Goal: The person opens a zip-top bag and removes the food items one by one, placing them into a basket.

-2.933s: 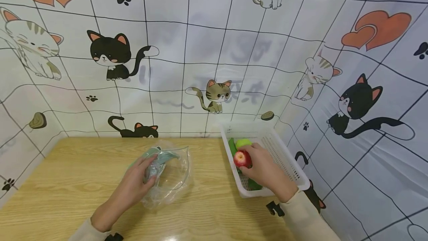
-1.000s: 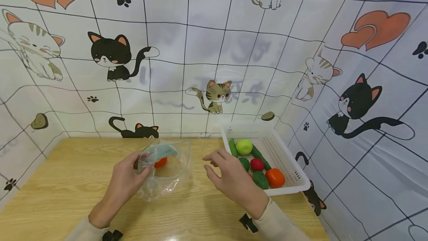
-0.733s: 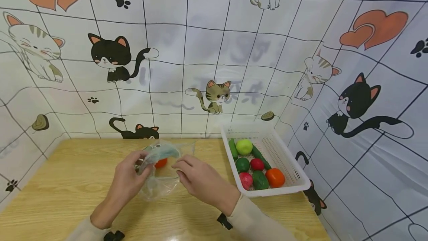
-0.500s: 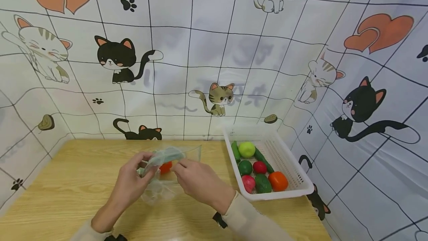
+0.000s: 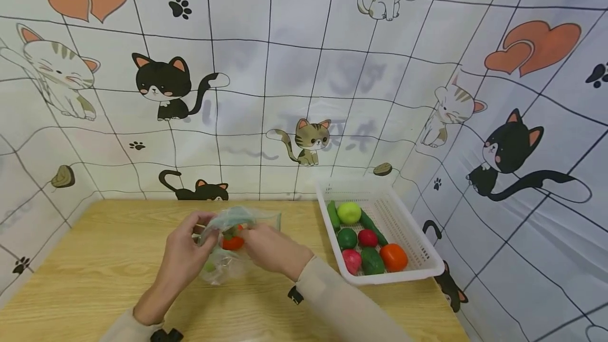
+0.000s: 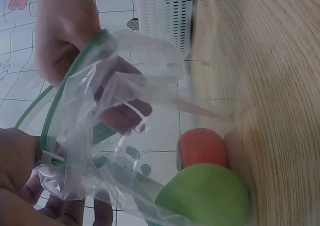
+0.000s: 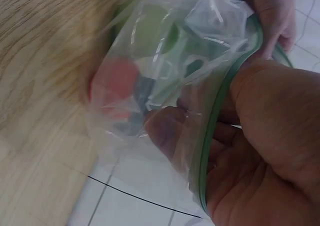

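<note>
A clear zip bag (image 5: pixel 223 273) with a green-edged mouth stands on the wooden table. My left hand (image 5: pixel 182 249) pinches its rim on the left side. My right hand (image 5: pixel 273 247) has its fingers inside the bag's mouth. In the left wrist view these fingers hang loosely bent inside the plastic, apart from the fruit below. At the bag's bottom lie an orange-red round fruit (image 6: pixel 202 147) with a green top and a larger green round fruit (image 6: pixel 205 196), side by side. Both also show blurred through the plastic in the right wrist view.
To the right stands a white perforated basket (image 5: pixel 413 231). In it are a yellow-green round fruit (image 5: pixel 349 212), a red round one (image 5: pixel 368 237), a pink-red one (image 5: pixel 351 261), an orange one (image 5: pixel 394 257), and several green vegetables. A cat-printed curtain (image 5: pixel 266 67) hangs behind the table.
My right hand, which held a red round fruit over the basket, has let it go, moved left and entered the bag. My left hand has stayed at the bag's left side.
</note>
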Demonstrator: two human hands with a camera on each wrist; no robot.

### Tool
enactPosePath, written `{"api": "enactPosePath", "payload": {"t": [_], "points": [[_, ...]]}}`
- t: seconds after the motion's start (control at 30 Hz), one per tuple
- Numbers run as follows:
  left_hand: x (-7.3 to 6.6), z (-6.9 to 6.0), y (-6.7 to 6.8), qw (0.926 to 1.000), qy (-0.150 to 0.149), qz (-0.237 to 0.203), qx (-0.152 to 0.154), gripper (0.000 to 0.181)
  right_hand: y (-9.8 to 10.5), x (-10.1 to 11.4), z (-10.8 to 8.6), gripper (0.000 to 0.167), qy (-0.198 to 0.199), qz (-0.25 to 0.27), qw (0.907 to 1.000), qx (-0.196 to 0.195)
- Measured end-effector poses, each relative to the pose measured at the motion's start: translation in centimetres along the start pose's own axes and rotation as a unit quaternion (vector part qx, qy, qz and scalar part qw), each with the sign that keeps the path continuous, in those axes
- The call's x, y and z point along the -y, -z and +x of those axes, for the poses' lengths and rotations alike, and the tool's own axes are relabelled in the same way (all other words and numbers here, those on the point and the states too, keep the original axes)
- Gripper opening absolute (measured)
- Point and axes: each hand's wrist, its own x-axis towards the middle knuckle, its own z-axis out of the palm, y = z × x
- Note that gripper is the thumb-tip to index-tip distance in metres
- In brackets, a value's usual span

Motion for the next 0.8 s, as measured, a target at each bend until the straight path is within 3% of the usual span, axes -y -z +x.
{"api": "enactPosePath", "payload": {"t": [0.13, 0.37, 0.57, 0.8], "points": [[0.5, 0.0, 0.0, 0.9998, 0.008, 0.015, -0.005, 0.031, -1.6, -0.3, 1.4, 0.036, -0.003, 0.007, 0.9999, 0.013], [1.0, 0.0, 0.2, 0.9994, 0.029, 0.016, 0.008, 0.029, -3.6, -0.2, 3.6, 0.053, -0.027, -0.061, 0.9977, 0.016], [1.1, 0.0, 0.1, 0.9977, 0.059, 0.010, 0.032, 0.027, -5.5, -0.4, 4.0, 0.041, -0.049, -0.061, 0.9969, 0.010], [1.4, 0.0, 0.0, 0.9953, 0.083, 0.006, 0.050, 0.026, -6.4, -0.4, 4.1, 0.053, -0.067, -0.063, 0.9958, -0.003]]}}
